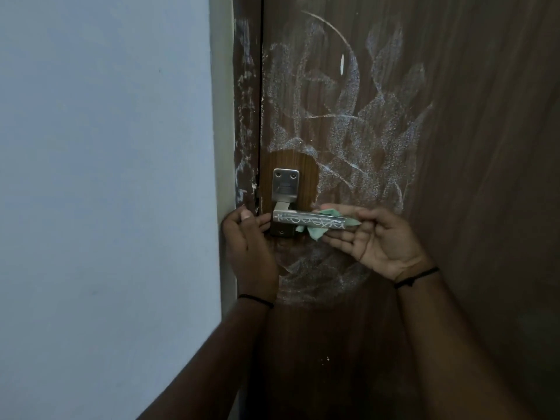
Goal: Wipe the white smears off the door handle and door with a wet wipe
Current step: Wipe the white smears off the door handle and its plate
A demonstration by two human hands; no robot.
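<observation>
A silver lever door handle (309, 220) sticks out to the right from its metal plate (285, 184) on a brown wooden door (469, 147). White scribbles cover the lever's front face. My right hand (375, 237) wraps around the lever's free end from behind and holds a pale green wet wipe (315, 230) against its back and underside. My left hand (248, 237) rests on the door edge and frame just left of the handle's base, fingers curled, nothing visible in it. White smears (348, 116) spread over the door above the handle, with more below it (321, 274). The wood around the plate is clean.
The door frame strip (245, 101) left of the door also carries white smears. A plain pale wall (106, 177) fills the left side of the view. Both wrists wear thin black bands.
</observation>
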